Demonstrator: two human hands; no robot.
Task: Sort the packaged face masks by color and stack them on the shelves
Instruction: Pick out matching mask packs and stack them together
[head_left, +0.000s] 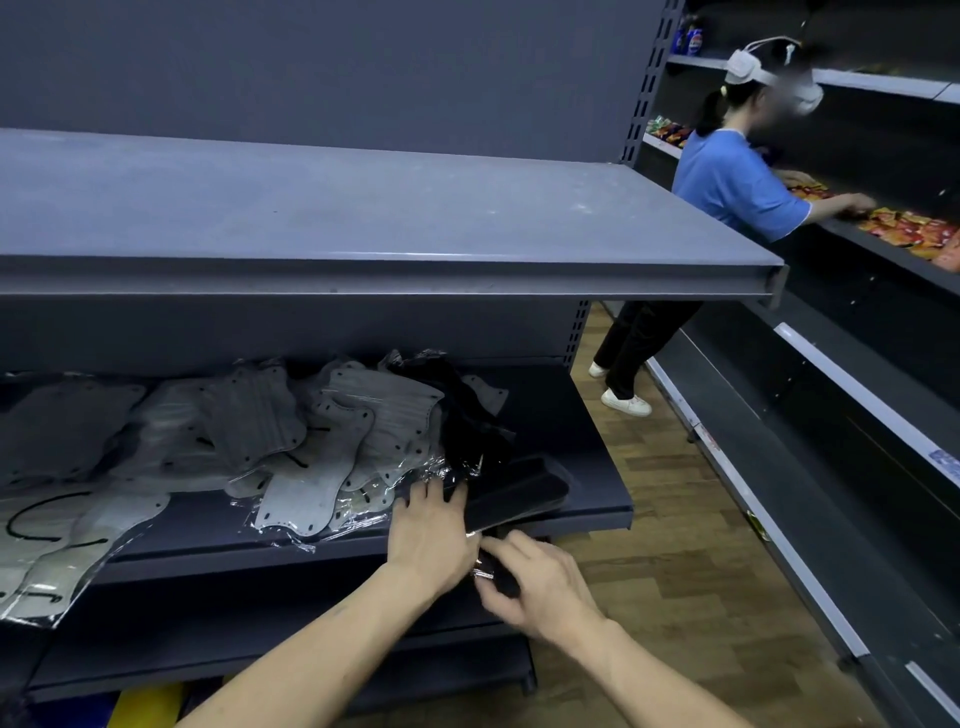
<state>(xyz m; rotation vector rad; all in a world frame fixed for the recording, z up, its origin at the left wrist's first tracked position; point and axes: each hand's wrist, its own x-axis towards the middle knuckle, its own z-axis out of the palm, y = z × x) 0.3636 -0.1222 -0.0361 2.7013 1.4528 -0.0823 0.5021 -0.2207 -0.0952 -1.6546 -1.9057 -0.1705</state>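
middle shelf (597, 499): dark grey metal | grey packaged masks (291, 431) scattered left to centre | black packaged masks (498, 467) piled at right front | upper shelf (363, 218): bare grey | floor (675, 519): wood-pattern

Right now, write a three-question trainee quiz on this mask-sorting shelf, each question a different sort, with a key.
1. True or false: the upper shelf holds a stack of masks.
2. Multiple choice: the black masks under the left hand lie at which end of the middle shelf?
A. left end
B. right end
C. centre
3. Fill in: the loose pile of masks to the left of the black ones is ____ in colour.

Key:
1. False; nothing lies on it.
2. B.
3. Grey. The right hand pinches another dark packet below the shelf's front edge.
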